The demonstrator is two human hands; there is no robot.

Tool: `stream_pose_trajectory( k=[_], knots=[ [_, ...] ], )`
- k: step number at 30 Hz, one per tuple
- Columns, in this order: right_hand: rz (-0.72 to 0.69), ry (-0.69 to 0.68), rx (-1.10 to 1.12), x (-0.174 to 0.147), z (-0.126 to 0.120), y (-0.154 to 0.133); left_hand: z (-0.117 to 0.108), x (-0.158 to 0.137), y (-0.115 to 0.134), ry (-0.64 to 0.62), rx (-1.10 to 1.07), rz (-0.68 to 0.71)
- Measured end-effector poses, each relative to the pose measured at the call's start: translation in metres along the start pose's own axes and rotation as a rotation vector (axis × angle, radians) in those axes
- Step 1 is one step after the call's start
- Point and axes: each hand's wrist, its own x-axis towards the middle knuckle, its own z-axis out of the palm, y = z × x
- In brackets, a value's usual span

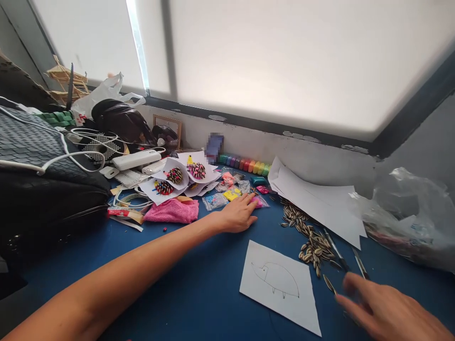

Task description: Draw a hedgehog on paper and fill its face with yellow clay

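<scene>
My left hand reaches to the middle of the table, fingers stretched out, the fingertips over small clear packets of coloured modelling clay. A yellow packet and a pink packet lie at its fingers. At the lower right, my right hand is slightly blurred, with a gap between thumb and curled fingers. Right by its thumb is a single sunflower seed; a pile of striped sunflower seeds spreads behind it. Between my hands lies white paper with a pencil-like outline of a hedgehog-shaped animal.
Two pens lie by the seeds. White sheets and a plastic bag are at right. Finished-looking seed-spiked figures on paper, a pink cloth and a black bag stand left. Coloured tubs line the wall.
</scene>
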Motion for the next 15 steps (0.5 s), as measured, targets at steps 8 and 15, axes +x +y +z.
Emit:
stream_pose_trajectory(
  k=[8, 15],
  knots=[
    [0.026, -0.297, -0.095, 0.013, 0.002, -0.03, 0.025, 0.003, -0.012, 0.154, -0.056, 0.007],
    [0.159, -0.085, -0.226, 0.042, 0.0, -0.019, 0.026, -0.001, -0.006, 0.247, -0.036, 0.04]
  ],
)
